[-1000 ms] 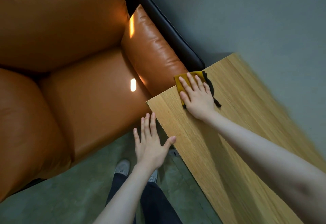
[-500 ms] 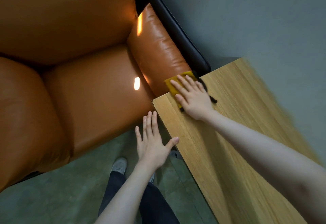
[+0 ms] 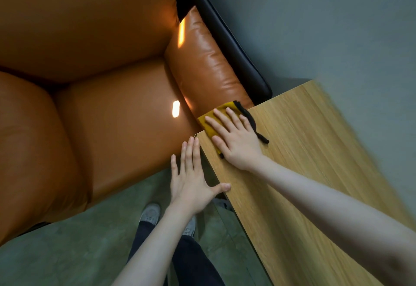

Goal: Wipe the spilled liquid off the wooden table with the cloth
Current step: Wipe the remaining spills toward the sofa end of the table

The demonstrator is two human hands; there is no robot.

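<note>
Fingers [image 3: 221, 121] of right hand [image 3: 238, 144] flat on yellow cloth [image 3: 208, 121] at wooden table [image 3: 315, 150] corner; left hand [image 3: 191, 184] spread, empty.

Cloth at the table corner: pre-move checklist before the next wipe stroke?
1. Right hand flat on the cloth, fingers straight: ok.
2. Cloth fully on the wooden table: not ok; its far edge hangs over the corner toward the orange sofa.
3. Left hand out of the wipe path: ok; it is open beside the table edge, with its thumb at the edge.
4. Spilled liquid located: cannot tell; no wet patch shows on the visible wood.
5. Table surface ahead free for the stroke: ok; nothing else shows on the visible wood.
</note>
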